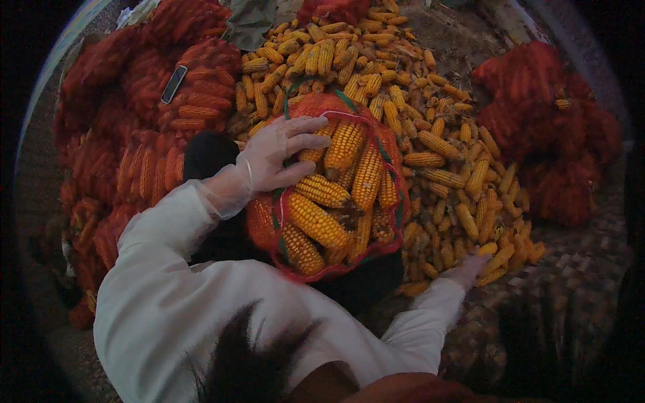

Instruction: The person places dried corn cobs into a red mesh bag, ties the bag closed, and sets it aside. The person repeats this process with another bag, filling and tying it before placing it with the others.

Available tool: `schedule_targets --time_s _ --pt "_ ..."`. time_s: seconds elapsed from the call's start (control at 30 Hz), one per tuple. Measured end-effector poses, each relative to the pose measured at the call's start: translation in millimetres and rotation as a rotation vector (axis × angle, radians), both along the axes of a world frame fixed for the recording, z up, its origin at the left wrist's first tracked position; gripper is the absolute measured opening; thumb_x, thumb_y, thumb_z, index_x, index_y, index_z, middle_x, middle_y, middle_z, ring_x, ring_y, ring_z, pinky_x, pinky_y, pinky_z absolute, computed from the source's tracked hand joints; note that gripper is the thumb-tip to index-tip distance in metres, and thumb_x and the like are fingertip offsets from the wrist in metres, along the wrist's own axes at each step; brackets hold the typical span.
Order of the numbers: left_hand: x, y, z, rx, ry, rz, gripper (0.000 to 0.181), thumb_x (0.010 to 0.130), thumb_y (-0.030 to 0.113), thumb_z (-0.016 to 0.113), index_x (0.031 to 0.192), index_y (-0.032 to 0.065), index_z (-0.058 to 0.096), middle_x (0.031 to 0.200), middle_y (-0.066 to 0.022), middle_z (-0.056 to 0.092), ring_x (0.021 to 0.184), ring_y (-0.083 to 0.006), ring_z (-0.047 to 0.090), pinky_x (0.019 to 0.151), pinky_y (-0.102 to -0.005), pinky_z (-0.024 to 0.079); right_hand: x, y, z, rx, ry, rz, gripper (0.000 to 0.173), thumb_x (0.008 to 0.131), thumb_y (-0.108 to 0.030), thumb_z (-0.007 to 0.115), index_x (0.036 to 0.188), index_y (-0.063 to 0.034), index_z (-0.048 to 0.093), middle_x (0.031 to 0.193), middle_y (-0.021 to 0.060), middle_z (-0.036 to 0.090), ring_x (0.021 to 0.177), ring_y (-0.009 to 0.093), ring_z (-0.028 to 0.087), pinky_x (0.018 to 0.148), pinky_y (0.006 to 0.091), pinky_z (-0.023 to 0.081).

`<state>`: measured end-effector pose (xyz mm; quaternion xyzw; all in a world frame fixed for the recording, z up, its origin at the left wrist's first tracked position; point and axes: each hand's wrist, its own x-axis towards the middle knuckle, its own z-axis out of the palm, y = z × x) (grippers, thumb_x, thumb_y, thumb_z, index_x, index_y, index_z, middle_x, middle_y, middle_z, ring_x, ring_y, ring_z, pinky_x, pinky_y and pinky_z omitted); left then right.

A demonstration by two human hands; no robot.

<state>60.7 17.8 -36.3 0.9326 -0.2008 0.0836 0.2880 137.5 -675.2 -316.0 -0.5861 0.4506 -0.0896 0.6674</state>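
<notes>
An orange mesh sack (pixel 259 219) with a pink rim stands before me, its mouth turned up. Whole yellow corn cobs (pixel 317 221) fill it, their kernels on. My left hand (pixel 279 151), in a clear plastic glove, lies over its left rim with fingers apart, the fingertips touching cobs inside. Down to the right, my right hand (pixel 468 269) reaches to the edge of a large heap of corn cobs (pixel 438 146). That hand is blurred. Bright cobs (pixel 499 259) lie right at its fingers, and whether it grips one is not clear.
Filled red mesh sacks (pixel 146 166) are stacked along the left, with a phone (pixel 174 84) on one. More red mesh sacks (pixel 549 131) stand at the right beyond the heap. Another red sack (pixel 335 9) sits at the back. My dark-clothed knee (pixel 209 153) is left of the open sack.
</notes>
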Motion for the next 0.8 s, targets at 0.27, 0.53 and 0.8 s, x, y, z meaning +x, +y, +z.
schedule_targets --time_s 0.27,0.53,0.8 --pt "-3.2 0.5 -11.3 -0.031 -0.057 0.012 0.045 0.093 0.025 0.072 0.137 0.0176 0.064 0.154 -0.0137 0.054 0.132 -0.0394 0.056 0.106 -0.0521 0.046 -130.3 176.1 59.4 0.233 -0.109 0.02 0.074 0.099 -0.074 0.052 0.138 -0.0105 0.053 0.092 -0.0009 0.052 0.068 0.011 0.038 0.058 0.0298 0.037" --pt "2.8 2.5 -20.7 -0.049 0.052 0.08 0.047 0.097 0.04 0.067 0.14 0.0213 0.065 0.158 -0.0078 0.051 0.141 -0.0297 0.051 0.116 -0.0509 0.039 -225.9 231.4 223.0 0.007 -0.221 -0.046 0.065 0.102 -0.051 0.066 0.15 -0.0118 0.047 0.123 0.007 0.059 0.104 0.021 0.056 0.088 0.0324 0.05" --pt "-50.3 17.5 41.8 -0.474 -0.253 0.172 0.059 0.099 0.044 0.065 0.148 0.0116 0.055 0.149 -0.0191 0.057 0.135 -0.0342 0.055 0.115 -0.0476 0.04 -227.7 325.9 310.0 0.208 -0.524 0.163 0.06 0.099 -0.058 0.065 0.136 -0.012 0.056 0.103 0.0017 0.062 0.077 0.011 0.058 0.057 0.0225 0.047"
